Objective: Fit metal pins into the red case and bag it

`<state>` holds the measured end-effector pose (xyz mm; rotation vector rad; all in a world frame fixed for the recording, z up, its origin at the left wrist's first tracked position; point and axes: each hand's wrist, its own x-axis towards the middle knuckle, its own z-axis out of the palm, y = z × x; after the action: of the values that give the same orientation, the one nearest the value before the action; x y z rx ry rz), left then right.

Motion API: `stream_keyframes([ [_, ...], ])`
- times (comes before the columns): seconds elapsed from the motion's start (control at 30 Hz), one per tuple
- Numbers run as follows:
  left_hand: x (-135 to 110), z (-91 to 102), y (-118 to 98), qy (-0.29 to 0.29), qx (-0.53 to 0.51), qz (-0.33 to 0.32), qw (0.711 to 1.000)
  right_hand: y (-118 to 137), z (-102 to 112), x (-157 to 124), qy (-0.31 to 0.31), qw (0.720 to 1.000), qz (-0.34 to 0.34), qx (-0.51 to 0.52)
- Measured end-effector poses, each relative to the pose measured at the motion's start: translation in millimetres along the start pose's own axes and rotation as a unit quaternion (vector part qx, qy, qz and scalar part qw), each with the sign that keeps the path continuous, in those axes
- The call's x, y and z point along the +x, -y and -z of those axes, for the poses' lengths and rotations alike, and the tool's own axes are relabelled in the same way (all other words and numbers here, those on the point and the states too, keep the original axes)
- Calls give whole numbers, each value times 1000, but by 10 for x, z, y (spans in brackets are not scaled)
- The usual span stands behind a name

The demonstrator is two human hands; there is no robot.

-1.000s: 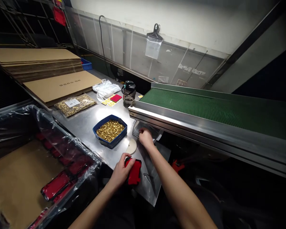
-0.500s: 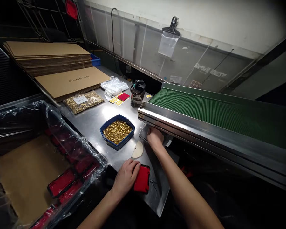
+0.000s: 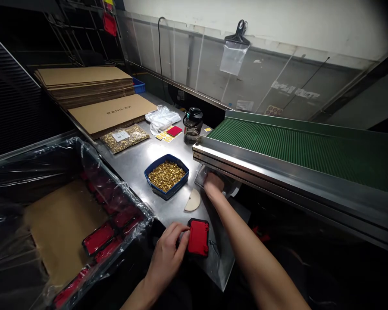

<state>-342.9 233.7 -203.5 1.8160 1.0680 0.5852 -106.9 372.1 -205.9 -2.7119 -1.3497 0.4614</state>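
Note:
A small red case with a black rim (image 3: 198, 237) lies flat near the front edge of the metal table. My left hand (image 3: 168, 249) is at its left side, thumb apart from the fingers, fingertips at the rim. Under the conveyor's edge, my right hand (image 3: 213, 184) reaches down into a clear plastic tray (image 3: 199, 175); its fingers and anything in them are hidden. A pale half-round disc (image 3: 193, 200) lies between my hands. Behind it stands a blue bin (image 3: 167, 196) full of small gold-coloured metal pieces (image 3: 166, 175).
A green ribbed conveyor (image 3: 261, 146) overhangs the table on the right. At left is a plastic-lined box (image 3: 116, 183) with several red-black cases. Farther back are a bag of gold pieces (image 3: 124, 140), cardboard sheets (image 3: 111, 114), white plastic bags (image 3: 163, 118) and a dark bottle (image 3: 193, 125).
My left hand has drawn back from over the red case to its left edge, uncovering more of it. My right hand has gone deeper into the tray. The view has shifted slightly left.

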Motion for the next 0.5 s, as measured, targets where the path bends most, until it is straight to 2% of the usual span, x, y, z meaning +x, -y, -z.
stream_keyframes([
  [0.13, -125, 17, 2, 7, -52, 31, 998, -71, 2, -177, -52, 998, 32, 34],
  [0.3, -109, -21, -68, 9, -78, 33, 996, -106, 21, -433, -125, 985, 58, 107],
  [0.4, -66, -33, -128, 0, -89, 41, 995, -117, 72, -577, -135, 971, 89, 174],
  [0.5, -2, -6, -163, -23, -95, 51, 994, -146, 155, -813, -118, 950, 130, 259],
])
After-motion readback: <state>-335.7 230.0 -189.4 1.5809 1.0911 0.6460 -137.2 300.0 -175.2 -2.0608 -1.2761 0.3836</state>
